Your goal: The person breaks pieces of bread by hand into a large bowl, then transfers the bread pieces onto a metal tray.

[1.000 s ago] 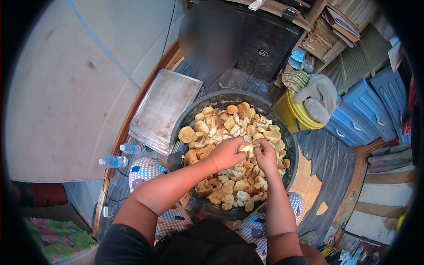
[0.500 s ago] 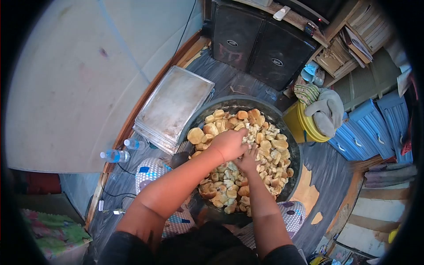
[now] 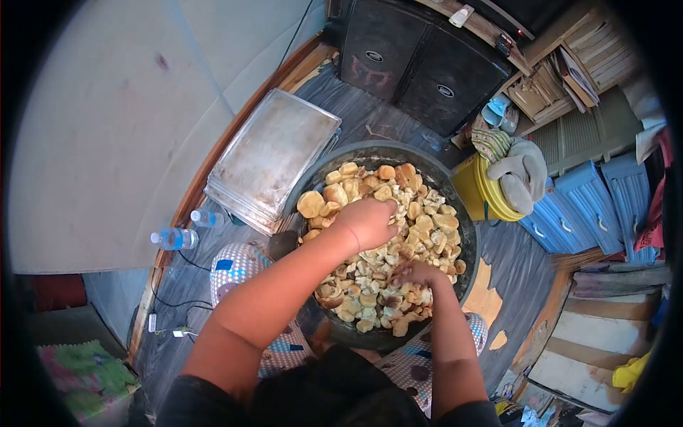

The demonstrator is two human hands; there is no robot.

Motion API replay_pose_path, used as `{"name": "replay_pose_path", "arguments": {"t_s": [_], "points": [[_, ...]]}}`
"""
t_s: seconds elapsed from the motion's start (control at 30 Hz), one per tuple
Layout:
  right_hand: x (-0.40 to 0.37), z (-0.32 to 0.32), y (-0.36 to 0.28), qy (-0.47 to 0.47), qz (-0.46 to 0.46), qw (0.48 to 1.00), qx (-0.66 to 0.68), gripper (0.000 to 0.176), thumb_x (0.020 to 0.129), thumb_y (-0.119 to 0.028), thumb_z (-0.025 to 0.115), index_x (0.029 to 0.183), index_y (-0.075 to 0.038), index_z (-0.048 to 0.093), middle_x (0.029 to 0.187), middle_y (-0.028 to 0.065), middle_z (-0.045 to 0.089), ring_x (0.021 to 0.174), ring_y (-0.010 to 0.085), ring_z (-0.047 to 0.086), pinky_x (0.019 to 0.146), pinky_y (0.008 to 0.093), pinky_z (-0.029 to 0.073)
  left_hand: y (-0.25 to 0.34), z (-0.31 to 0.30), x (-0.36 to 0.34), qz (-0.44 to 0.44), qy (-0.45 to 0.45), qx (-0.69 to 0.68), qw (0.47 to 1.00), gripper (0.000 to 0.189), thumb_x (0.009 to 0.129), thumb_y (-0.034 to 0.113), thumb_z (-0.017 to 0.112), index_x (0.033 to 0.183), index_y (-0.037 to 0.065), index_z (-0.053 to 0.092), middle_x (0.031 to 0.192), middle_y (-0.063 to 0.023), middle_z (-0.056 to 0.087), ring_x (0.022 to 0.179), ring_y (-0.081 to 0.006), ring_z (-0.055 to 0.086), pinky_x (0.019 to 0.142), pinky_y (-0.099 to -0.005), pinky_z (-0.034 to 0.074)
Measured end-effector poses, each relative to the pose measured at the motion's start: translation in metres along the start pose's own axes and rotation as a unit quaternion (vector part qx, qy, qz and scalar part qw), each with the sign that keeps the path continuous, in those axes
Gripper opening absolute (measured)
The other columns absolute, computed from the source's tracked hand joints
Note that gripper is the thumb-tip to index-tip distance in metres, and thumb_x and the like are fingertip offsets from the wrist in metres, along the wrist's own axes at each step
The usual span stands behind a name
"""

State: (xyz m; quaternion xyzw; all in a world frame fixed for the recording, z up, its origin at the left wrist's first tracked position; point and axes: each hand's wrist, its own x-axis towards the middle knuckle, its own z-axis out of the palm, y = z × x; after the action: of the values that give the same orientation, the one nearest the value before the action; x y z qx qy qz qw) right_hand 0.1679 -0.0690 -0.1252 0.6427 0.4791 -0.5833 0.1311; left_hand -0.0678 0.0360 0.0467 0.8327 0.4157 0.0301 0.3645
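Observation:
A wide, dark round tub [image 3: 466, 235] stands between my knees, heaped with torn bread pieces [image 3: 427, 228] and some whole small rolls [image 3: 311, 204]. My left hand [image 3: 366, 223] is over the middle of the heap, its fingers curled down around bread; its palm hides most of what it grips. Lower and to the right, my right hand [image 3: 420, 273] reaches into the pieces near the tub's near right side. Its fingers are blurred and partly sunk among the crumbs, so whether they hold a piece cannot be seen.
Stacked metal baking trays [image 3: 274, 153] lie left of the tub, with two water bottles [image 3: 174, 238] nearby. A yellow bucket [image 3: 491, 188] topped with cloths and blue drawers [image 3: 569, 217] stand to the right. Black speakers [image 3: 420, 67] are behind. A cable [image 3: 181, 304] crosses the floor.
My hands, close together before, are now apart: the right has moved down and slightly right within the bread. The left stays near the middle. The view has shifted slightly.

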Motion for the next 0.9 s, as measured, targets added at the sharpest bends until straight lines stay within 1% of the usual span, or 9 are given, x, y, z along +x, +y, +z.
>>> {"name": "replay_pose_path", "arguments": {"t_s": [0.07,0.13,0.3,0.4,0.47,0.53,0.63,0.83,0.9], "points": [[0.009,0.000,0.002,0.034,0.002,0.999,0.038,0.053,0.065,-0.033,0.074,0.111,-0.012,0.058,0.105,0.0147,0.059,0.093,0.0275,0.057,0.079,0.0398,0.047,0.000,-0.002,0.000,0.004,-0.026,0.015,1.000,0.039,0.081,0.034,0.056,0.106,0.004,0.056,0.094,-0.0190,0.062,0.090,-0.0344,0.060,0.079,-0.0419,0.046],[0.039,0.021,0.010,0.494,-0.048,0.861,-0.111,0.044,0.067,-0.028,0.071,0.105,-0.010,0.057,0.099,0.0146,0.056,0.090,0.0311,0.057,0.076,0.0436,0.047,0.000,-0.001,-0.001,0.002,-0.035,0.022,0.999,0.039,0.081,0.034,0.056,0.106,0.004,0.056,0.095,-0.0189,0.062,0.090,-0.0344,0.059,0.079,-0.0419,0.046],[0.059,0.024,0.022,0.485,-0.038,0.853,-0.189,0.045,0.066,-0.024,0.072,0.104,-0.006,0.056,0.095,0.0155,0.054,0.086,0.0334,0.056,0.076,0.0433,0.047,-0.003,0.007,0.002,0.001,-0.043,0.037,0.998,0.038,0.081,0.034,0.056,0.104,0.004,0.056,0.095,-0.0186,0.062,0.091,-0.0341,0.059,0.079,-0.0418,0.046],[-0.011,-0.010,-0.017,0.402,-0.137,0.896,0.130,0.043,0.070,-0.014,0.073,0.106,-0.003,0.053,0.095,0.0103,0.058,0.085,0.0206,0.058,0.073,0.0328,0.049,-0.006,0.027,0.008,0.026,-0.044,0.028,0.998,0.039,0.081,0.034,0.056,0.106,0.004,0.056,0.097,-0.0185,0.062,0.092,-0.0348,0.058,0.080,-0.0418,0.046],[-0.076,-0.010,-0.060,0.311,-0.162,0.880,0.320,0.040,0.071,-0.009,0.073,0.105,0.000,0.052,0.092,0.0080,0.059,0.083,0.0153,0.059,0.071,0.0284,0.049,-0.003,0.046,0.008,0.104,0.105,-0.047,0.988,0.041,0.080,0.031,0.060,0.110,0.003,0.055,0.099,-0.0188,0.061,0.092,-0.0339,0.059,0.081,-0.0394,0.046],[-0.111,0.001,-0.075,0.273,-0.326,0.797,0.430,0.036,0.073,0.001,0.069,0.104,0.003,0.051,0.094,0.0054,0.059,0.082,0.0084,0.057,0.071,0.0223,0.049,0.012,0.042,0.005,0.117,0.044,-0.168,0.978,0.043,0.078,0.028,0.063,0.112,0.003,0.055,0.100,-0.0187,0.061,0.091,-0.0331,0.059,0.081,-0.0379,0.047],[-0.124,0.020,-0.083,0.307,-0.374,0.730,0.482,0.034,0.073,0.005,0.067,0.103,0.002,0.051,0.091,0.0044,0.059,0.082,0.0092,0.057,0.073,0.0239,0.049,0.021,0.043,0.003,0.152,-0.009,-0.297,0.943,0.045,0.073,0.021,0.068,0.111,0.002,0.055,0.099,-0.0188,0.061,0.090,-0.0301,0.060,0.080,-0.0346,0.047],[-0.112,0.015,-0.058,0.278,-0.388,0.767,0.429,0.025,0.076,0.006,0.057,0.100,-0.001,0.054,0.089,0.0051,0.061,0.082,0.0127,0.060,0.076,0.0243,0.050,0.024,0.053,-0.004,0.193,0.073,-0.191,0.960,0.032,0.073,0.011,0.063,0.103,0.000,0.058,0.097,-0.0192,0.062,0.085,-0.0298,0.062,0.077,-0.0353,0.048],[-0.116,0.009,-0.065,0.147,-0.431,0.653,0.605,0.023,0.079,0.003,0.051,0.102,0.000,0.053,0.087,0.0075,0.061,0.081,0.0162,0.061,0.072,0.0288,0.054,0.015,0.055,0.002,0.176,0.065,-0.241,0.952,0.026,0.076,0.006,0.059,0.101,0.000,0.059,0.091,-0.0141,0.062,0.080,-0.0234,0.062,0.076,-0.0327,0.049]]}}
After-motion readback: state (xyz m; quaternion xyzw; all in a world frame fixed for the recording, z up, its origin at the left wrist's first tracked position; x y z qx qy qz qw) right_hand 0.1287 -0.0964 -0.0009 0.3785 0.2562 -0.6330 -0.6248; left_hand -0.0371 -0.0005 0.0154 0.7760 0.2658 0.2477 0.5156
